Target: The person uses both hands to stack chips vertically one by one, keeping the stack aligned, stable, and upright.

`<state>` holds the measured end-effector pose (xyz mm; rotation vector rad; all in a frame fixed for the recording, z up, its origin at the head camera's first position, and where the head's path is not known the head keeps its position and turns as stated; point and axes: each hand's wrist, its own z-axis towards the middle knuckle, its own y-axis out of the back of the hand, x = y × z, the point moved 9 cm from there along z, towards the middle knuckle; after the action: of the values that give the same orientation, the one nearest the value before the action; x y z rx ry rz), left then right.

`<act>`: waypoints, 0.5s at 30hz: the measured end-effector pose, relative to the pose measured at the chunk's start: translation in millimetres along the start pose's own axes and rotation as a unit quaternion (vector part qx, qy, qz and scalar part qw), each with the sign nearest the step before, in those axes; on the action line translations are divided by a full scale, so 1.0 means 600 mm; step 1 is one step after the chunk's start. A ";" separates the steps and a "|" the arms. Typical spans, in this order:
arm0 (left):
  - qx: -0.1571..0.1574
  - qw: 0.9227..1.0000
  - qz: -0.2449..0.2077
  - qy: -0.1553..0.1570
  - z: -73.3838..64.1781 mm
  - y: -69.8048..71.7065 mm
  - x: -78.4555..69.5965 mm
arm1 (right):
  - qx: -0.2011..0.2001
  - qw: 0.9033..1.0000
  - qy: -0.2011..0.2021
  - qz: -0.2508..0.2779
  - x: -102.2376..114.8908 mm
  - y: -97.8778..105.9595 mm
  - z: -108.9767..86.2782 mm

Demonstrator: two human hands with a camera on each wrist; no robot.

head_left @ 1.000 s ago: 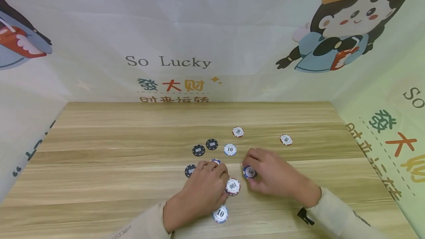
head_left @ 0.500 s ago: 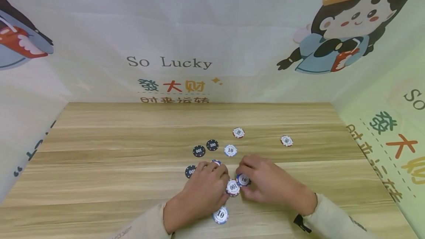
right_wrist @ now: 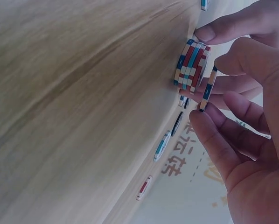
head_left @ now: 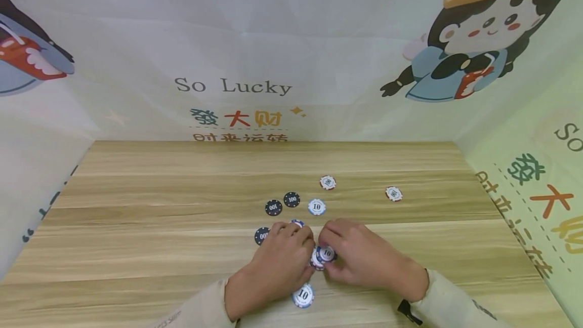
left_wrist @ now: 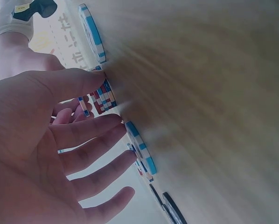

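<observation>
My right hand (head_left: 364, 257) pinches a blue-edged poker chip (head_left: 326, 253) marked 10 between thumb and fingertips. In the right wrist view this chip (right_wrist: 208, 90) is tilted beside the top of a short stack of poker chips (right_wrist: 191, 65) with red, white and blue edges. My left hand (head_left: 280, 254) holds that stack at its sides, thumb on one side and fingers on the other. From the head, the held chip overlaps the stack. In the left wrist view, the stack (left_wrist: 103, 97) stands between thumb and index finger.
A light-blue-edged 10 chip (head_left: 303, 295) lies near me. Black 100 chips (head_left: 292, 199) and another light-blue 10 chip (head_left: 317, 207) lie farther off. Red-edged chips (head_left: 393, 194) are at the right and back. Printed cloth walls (head_left: 232, 54) enclose the wooden table (head_left: 159, 191).
My right hand has moved left and toward me, bringing the blue-edged chip from beside the stack to over it. My left hand stays at the stack.
</observation>
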<state>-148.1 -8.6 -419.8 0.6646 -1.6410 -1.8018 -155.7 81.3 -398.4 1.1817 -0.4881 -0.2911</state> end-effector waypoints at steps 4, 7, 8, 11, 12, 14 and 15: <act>-0.003 1.000 0.000 -0.001 0.000 0.000 0.000 | 0.003 1.000 0.002 0.008 0.004 -0.003 0.002; -0.003 1.000 0.000 -0.002 0.000 0.000 -0.001 | 0.003 1.000 0.004 0.011 0.007 -0.005 0.004; -0.002 1.000 0.001 -0.002 0.000 0.000 -0.001 | 0.003 1.000 0.005 0.012 0.008 -0.006 0.004; 0.000 1.000 0.003 -0.002 0.000 -0.001 -0.001 | -0.002 1.000 0.009 0.014 0.010 -0.007 0.005; 0.000 1.000 0.004 -0.001 0.001 -0.001 -0.001 | -0.003 1.000 0.011 0.015 0.010 -0.007 0.006; -0.001 1.000 0.006 -0.002 0.000 0.000 -0.001 | -0.005 1.000 0.013 0.015 0.011 -0.009 0.006; -0.003 1.000 0.008 -0.002 0.000 0.001 -0.001 | -0.005 1.000 0.014 0.016 0.011 -0.009 0.007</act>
<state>-147.7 -7.9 -419.4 0.6444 -1.6393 -1.7979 -151.7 72.9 -400.9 1.1651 -0.4801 -0.2500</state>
